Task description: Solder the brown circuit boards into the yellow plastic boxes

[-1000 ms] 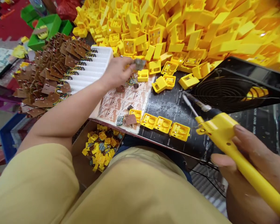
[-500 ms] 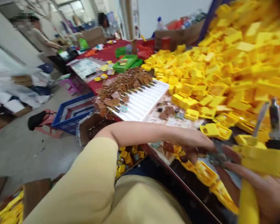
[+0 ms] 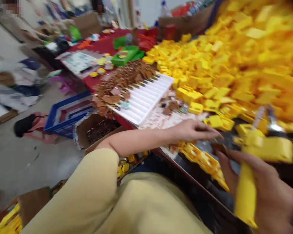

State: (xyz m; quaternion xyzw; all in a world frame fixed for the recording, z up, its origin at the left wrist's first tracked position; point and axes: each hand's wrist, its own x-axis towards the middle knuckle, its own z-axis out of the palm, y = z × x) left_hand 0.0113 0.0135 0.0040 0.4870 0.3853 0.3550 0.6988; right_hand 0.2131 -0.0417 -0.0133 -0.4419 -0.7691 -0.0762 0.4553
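Note:
My left hand point(image 3: 191, 130) reaches across the front of the table, its fingers pressed together around something too small to make out. Close to its fingertips, my right hand point(image 3: 261, 172) pinches a small brown piece point(image 3: 219, 149) between thumb and finger. A yellow tool point(image 3: 245, 195) stands against the right hand, its handle pointing down; whether the palm grips it is unclear. Below the hands lies a row of yellow plastic housings point(image 3: 202, 159). The white ridged tray point(image 3: 146, 97) with brown pieces point(image 3: 129, 78) piled along it is beyond my left forearm.
A large heap of yellow parts point(image 3: 222, 68) fills the right side. Green trays point(image 3: 125, 55) stand on the red tabletop point(image 3: 101, 42) behind. At left are a blue crate point(image 3: 65, 113), a pink stool point(image 3: 40, 130) and an open carton point(image 3: 84, 133). People are at the upper left.
My left hand has drawn apart from my right hand, and its fingers are straighter. The brown piece now shows in the right fingers. The camera view has shifted, moving the background up and left.

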